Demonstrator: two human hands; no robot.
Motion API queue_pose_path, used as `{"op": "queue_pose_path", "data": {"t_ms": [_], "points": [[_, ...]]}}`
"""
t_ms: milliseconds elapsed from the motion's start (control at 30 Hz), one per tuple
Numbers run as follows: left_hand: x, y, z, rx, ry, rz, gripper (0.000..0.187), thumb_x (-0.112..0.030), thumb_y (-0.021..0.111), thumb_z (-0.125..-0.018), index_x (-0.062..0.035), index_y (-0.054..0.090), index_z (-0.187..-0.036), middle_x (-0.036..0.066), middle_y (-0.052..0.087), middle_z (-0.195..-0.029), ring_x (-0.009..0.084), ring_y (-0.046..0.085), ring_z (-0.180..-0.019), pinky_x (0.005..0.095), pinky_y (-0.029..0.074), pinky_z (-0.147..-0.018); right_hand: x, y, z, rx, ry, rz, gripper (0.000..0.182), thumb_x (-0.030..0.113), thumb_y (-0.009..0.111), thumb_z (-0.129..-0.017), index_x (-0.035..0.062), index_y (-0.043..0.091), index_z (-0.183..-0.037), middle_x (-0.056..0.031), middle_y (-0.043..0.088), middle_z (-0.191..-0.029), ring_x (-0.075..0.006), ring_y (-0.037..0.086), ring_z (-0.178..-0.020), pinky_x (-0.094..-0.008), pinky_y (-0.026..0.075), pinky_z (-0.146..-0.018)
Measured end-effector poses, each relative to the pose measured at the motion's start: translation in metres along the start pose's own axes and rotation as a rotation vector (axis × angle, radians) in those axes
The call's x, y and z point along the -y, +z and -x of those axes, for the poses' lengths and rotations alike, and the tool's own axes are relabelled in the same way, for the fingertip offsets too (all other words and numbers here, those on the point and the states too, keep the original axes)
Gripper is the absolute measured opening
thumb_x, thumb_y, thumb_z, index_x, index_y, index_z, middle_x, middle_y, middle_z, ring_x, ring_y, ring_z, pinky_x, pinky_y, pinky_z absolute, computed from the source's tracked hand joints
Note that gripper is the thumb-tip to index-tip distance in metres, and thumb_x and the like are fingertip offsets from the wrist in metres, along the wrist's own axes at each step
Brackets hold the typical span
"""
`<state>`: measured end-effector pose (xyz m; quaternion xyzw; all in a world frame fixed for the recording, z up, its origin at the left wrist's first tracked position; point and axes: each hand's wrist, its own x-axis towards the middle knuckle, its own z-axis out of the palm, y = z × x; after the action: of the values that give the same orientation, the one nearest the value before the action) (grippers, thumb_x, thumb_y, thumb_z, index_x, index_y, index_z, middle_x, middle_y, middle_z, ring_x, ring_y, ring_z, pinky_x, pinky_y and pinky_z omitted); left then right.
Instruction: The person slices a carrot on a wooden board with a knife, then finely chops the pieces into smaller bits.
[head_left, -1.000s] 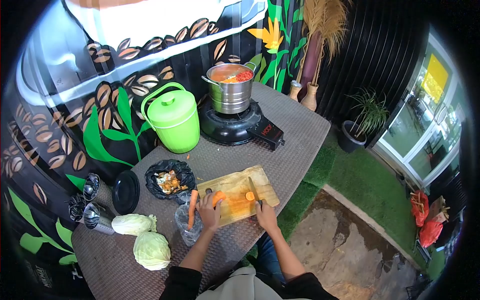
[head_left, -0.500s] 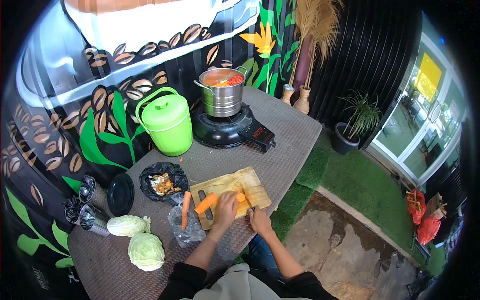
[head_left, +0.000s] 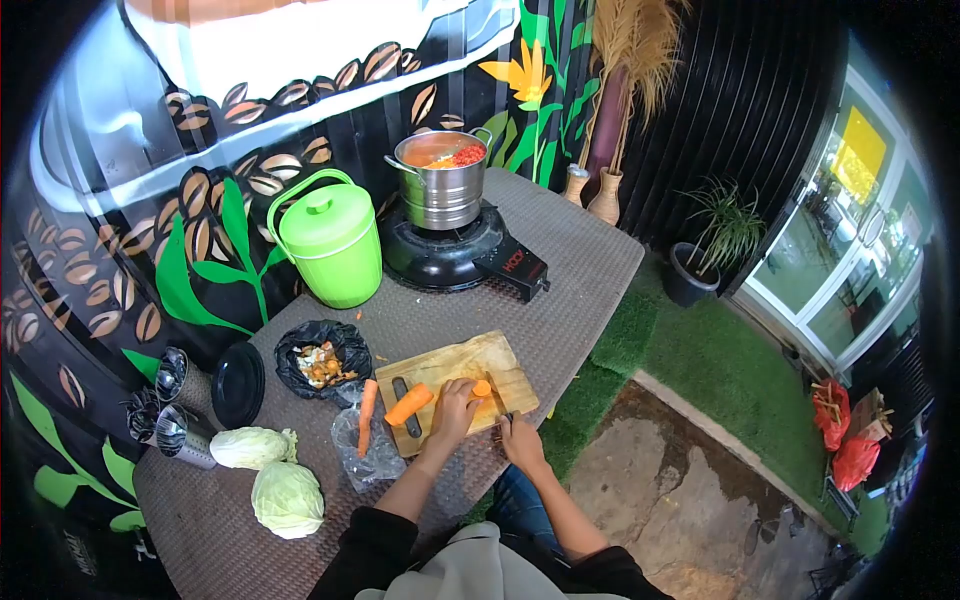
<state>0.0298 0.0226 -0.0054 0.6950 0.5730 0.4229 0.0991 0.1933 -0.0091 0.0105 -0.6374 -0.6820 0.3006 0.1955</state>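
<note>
A wooden cutting board (head_left: 503,352) lies near the table's front edge. My left hand (head_left: 455,408) is over it, fingers curled on a piece of carrot (head_left: 481,388) whose cut end shows at the fingertips; the rest is hidden under the hand. In my right hand (head_left: 521,441) is a knife (head_left: 505,416), gripped by the handle, its thin blade beside the carrot piece. A thick peeled carrot (head_left: 409,404) rests on the board left of my left hand, next to a dark elongated tool (head_left: 406,408). Farther left, a slimmer carrot (head_left: 366,418) lies on a clear plastic bag (head_left: 378,466).
A steel pot (head_left: 438,195) with orange-red contents stands on a black portable stove (head_left: 440,258). Nearby are a green lidded bucket (head_left: 335,250), a black bag of peelings (head_left: 350,345), a cabbage (head_left: 288,500), a napa cabbage (head_left: 248,448), black plates (head_left: 238,385) and metal utensil holders (head_left: 184,436).
The view has shifted very slightly. Both hands stay almost in place at the carrot piece, and the knife blade shows a little more clearly beside it.
</note>
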Motion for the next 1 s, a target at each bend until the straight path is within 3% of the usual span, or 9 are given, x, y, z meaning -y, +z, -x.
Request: {"op": "queue_pose_path", "data": {"t_ms": [133, 233, 300, 400, 533, 600, 700, 1000], "points": [[0.001, 0.000, -0.007, 0.090, -0.009, 0.011, 0.021, -0.011, 0.067, -0.079, -0.0002, 0.066, -0.096, 0.015, 0.061, -0.102, 0.0324, 0.053, -0.101, 0.0400, 0.044, -0.088, -0.011, 0.005, -0.003, 0.037, -0.063, -0.055, 0.042, 0.033, 0.040, -0.097, -0.0061, 0.051, -0.107, -0.0319, 0.062, -0.086, -0.0475, 0.060, -0.086, -0.0535, 0.047, -0.077], [-0.002, 0.001, -0.012, -0.019, 0.012, 0.041, 0.018, -0.012, 0.069, -0.079, 0.0012, 0.067, -0.091, 0.015, 0.064, -0.091, 0.0310, 0.058, -0.088, 0.0365, 0.048, -0.081, -0.015, 0.000, -0.002, 0.013, -0.038, -0.090, 0.042, 0.032, 0.041, -0.097, -0.0065, 0.051, -0.110, -0.0336, 0.061, -0.088, -0.0482, 0.059, -0.086, -0.0539, 0.046, -0.077], [-0.004, 0.000, -0.010, 0.013, -0.243, 0.167, 0.018, -0.014, 0.068, -0.082, 0.0021, 0.067, -0.089, 0.015, 0.064, -0.082, 0.0284, 0.060, -0.074, 0.0346, 0.050, -0.069, -0.016, -0.004, -0.001, -0.027, -0.016, -0.129, 0.042, 0.032, 0.043, -0.096, -0.0077, 0.051, -0.109, -0.0341, 0.060, -0.087, -0.0484, 0.059, -0.087, -0.0531, 0.046, -0.076], [0.007, 0.008, -0.006, 0.065, -0.348, 0.365, 0.019, -0.015, 0.069, -0.082, 0.0028, 0.067, -0.087, 0.014, 0.063, -0.073, 0.0255, 0.061, -0.064, 0.0330, 0.049, -0.061, -0.018, -0.006, 0.000, -0.057, -0.006, -0.163, 0.042, 0.030, 0.045, -0.095, -0.0082, 0.049, -0.111, -0.0347, 0.060, -0.085, -0.0490, 0.058, -0.086, -0.0530, 0.046, -0.075], [0.011, 0.015, 0.000, 0.053, -0.332, 0.265, 0.019, -0.014, 0.070, -0.080, 0.0021, 0.068, -0.089, 0.015, 0.062, -0.077, 0.0238, 0.062, -0.066, 0.0316, 0.049, -0.061, -0.013, 0.002, 0.006, -0.063, -0.004, -0.112, 0.042, 0.032, 0.042, -0.096, -0.0070, 0.050, -0.110, -0.0347, 0.060, -0.085, -0.0488, 0.060, -0.083, -0.0548, 0.047, -0.076], [0.011, 0.018, 0.002, -0.086, -0.059, 0.013, 0.023, -0.011, 0.074, -0.076, 0.0009, 0.069, -0.095, 0.014, 0.062, -0.084, 0.0202, 0.061, -0.066, 0.0299, 0.049, -0.061, -0.011, 0.005, 0.009, -0.040, 0.016, -0.086, 0.042, 0.032, 0.042, -0.095, -0.0066, 0.049, -0.110, -0.0343, 0.061, -0.085, -0.0494, 0.060, -0.082, -0.0553, 0.047, -0.075], [0.006, 0.013, 0.008, 0.037, -0.234, 0.172, 0.030, -0.009, 0.075, -0.072, 0.0006, 0.068, -0.099, 0.014, 0.062, -0.093, 0.0202, 0.060, -0.066, 0.0314, 0.050, -0.064, -0.004, 0.008, 0.013, -0.013, 0.046, -0.047, 0.041, 0.031, 0.043, -0.095, -0.0062, 0.047, -0.111, -0.0335, 0.061, -0.083, -0.0498, 0.060, -0.081, -0.0559, 0.047, -0.074], [0.002, 0.003, 0.007, 0.075, -0.233, 0.157, 0.034, -0.011, 0.078, -0.070, -0.0022, 0.069, -0.102, 0.010, 0.061, -0.093, 0.0177, 0.055, -0.062, 0.0305, 0.049, -0.063, 0.012, 0.011, 0.008, -0.005, 0.024, 0.043, 0.036, 0.029, 0.043, -0.094, -0.0058, 0.046, -0.103, -0.0326, 0.062, -0.080, -0.0478, 0.061, -0.079, -0.0547, 0.049, -0.072]]}}
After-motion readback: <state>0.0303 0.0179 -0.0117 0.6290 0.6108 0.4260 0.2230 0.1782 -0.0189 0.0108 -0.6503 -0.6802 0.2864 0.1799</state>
